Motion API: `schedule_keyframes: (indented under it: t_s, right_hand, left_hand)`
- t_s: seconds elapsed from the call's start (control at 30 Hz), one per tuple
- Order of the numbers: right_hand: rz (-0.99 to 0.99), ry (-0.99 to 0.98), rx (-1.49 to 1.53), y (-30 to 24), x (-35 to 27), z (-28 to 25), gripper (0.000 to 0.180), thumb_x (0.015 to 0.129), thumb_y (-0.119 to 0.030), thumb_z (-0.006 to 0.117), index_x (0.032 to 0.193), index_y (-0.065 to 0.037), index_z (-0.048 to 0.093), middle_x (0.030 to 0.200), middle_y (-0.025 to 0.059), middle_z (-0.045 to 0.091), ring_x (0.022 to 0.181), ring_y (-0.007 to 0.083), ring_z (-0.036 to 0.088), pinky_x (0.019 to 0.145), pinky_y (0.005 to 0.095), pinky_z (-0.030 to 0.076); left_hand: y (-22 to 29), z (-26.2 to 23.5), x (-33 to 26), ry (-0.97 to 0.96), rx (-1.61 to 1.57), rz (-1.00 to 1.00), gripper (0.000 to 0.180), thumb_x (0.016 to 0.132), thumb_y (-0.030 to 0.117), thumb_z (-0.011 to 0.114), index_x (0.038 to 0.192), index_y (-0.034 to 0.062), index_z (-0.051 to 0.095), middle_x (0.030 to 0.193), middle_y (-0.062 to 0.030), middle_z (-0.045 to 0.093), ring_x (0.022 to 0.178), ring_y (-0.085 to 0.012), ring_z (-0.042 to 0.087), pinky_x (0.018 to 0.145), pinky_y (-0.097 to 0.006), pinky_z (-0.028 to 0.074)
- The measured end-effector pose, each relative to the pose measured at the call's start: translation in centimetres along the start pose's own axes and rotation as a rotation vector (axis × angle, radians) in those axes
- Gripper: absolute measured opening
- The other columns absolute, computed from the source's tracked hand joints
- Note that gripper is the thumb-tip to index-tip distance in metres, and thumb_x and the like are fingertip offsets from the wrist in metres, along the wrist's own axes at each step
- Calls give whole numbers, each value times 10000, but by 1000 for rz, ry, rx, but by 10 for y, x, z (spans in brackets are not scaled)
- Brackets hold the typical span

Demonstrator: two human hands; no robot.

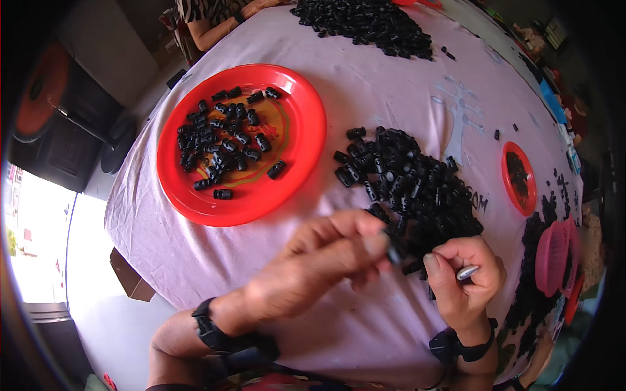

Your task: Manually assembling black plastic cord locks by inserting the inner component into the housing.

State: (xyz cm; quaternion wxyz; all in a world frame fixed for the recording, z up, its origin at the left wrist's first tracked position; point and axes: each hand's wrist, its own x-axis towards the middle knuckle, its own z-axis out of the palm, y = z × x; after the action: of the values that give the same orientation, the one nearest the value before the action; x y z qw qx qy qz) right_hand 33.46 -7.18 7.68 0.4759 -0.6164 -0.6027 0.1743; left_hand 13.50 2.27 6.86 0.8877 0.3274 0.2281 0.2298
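My left hand (326, 251) pinches a small dark cylindrical piece (394, 253), which looks like a cord lock, between thumb and fingertips. Just to its right, my right hand (466, 277) is closed with a rounded silver metal piece (467, 272) showing between the fingers; the rest of that piece is hidden. Beyond both hands lies a heap of black cord locks (417, 182), small barrel shapes with holes in their sides. A red plate (306, 130) at the left holds several more cord locks (228, 144), scattered mostly over its left half.
A pink cloth (365, 85) covers the table. Another heap of black pieces (365, 26) lies at the far edge, near another person's arm (215, 32). On the right are a small red dish (531, 195), a pink basket (551, 260) and many loose black parts (528, 287).
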Motion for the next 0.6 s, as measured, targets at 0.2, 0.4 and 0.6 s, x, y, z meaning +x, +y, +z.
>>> schedule_keyframes:
  t_s: [0.2, 0.4, 0.6]
  right_hand:
    - [-19, 35, -44, -4, 7, -12, 106, 799, -37, 706, 785, -7, 605, 625, 21, 608, 530, 50, 538, 501, 192, 424]
    - [46, 63, -12, 1, 11, -10, 89, 814, -24, 689, 810, -2, 603, 641, 14, 595, 563, 38, 522, 521, 191, 430]
    - [83, -111, -103, 4, 9, -13, 146, 789, -95, 733, 769, 2, 625, 636, 92, 650, 588, 149, 662, 520, 242, 477]
  left_hand:
    - [52, -56, -13, 154, -343, 476, 253, 951, 250, 527, 1047, 22, 578, 899, -72, 652, 837, -174, 610, 705, -274, 501]
    - [56, -77, -21, 338, -323, 469, 351, 960, 227, 500, 1170, -54, 512, 967, -117, 649, 879, -164, 612, 770, -283, 519]
    - [22, -13, 10, 135, 443, 164, 202, 924, 95, 540, 1108, 29, 592, 928, -19, 620, 813, -61, 564, 687, -208, 441]
